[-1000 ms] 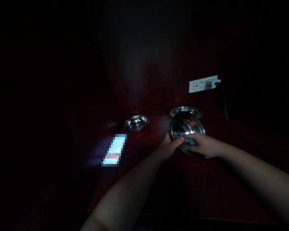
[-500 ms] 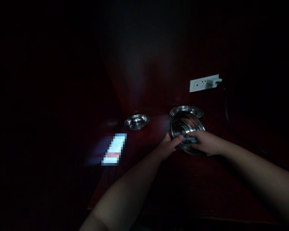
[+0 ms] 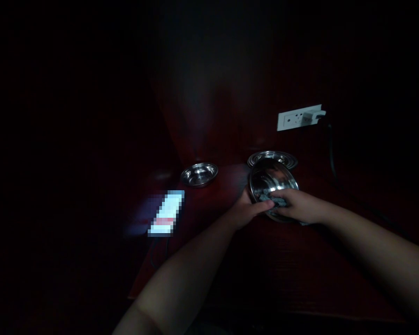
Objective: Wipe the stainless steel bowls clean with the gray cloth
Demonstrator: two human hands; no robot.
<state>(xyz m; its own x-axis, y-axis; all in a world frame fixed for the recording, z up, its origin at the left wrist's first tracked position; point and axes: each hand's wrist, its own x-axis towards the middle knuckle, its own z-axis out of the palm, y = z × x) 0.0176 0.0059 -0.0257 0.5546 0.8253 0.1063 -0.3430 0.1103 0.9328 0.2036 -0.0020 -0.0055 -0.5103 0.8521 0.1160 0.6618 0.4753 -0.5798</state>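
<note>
A shiny metal bowl [image 3: 270, 174] is held tilted up, its inside towards me. My left hand [image 3: 246, 210] grips its left rim, with the thumb reaching over the inside and the other fingers hidden behind. My right hand [image 3: 296, 204] is closed on a grey patterned cloth [image 3: 277, 200] pressed against the lower inside of the bowl. Just behind the held bowl sits a stack of metal dishes [image 3: 289, 159]. Another shallow metal bowl [image 3: 199, 176] stands apart to the left on the dark red table [image 3: 265, 270].
A lit phone [image 3: 167, 214], its screen blurred out, lies at the left with a cable beneath it. On the back wall is a white socket plate [image 3: 293, 119] with a plugged-in charger, and a black cord [image 3: 331, 153] hangs down to the table. Surroundings are very dark.
My left thumb has shifted right, further over the bowl's inside and closer to my right hand. The cloth shows more spread around the right fingers. The view has shifted slightly.
</note>
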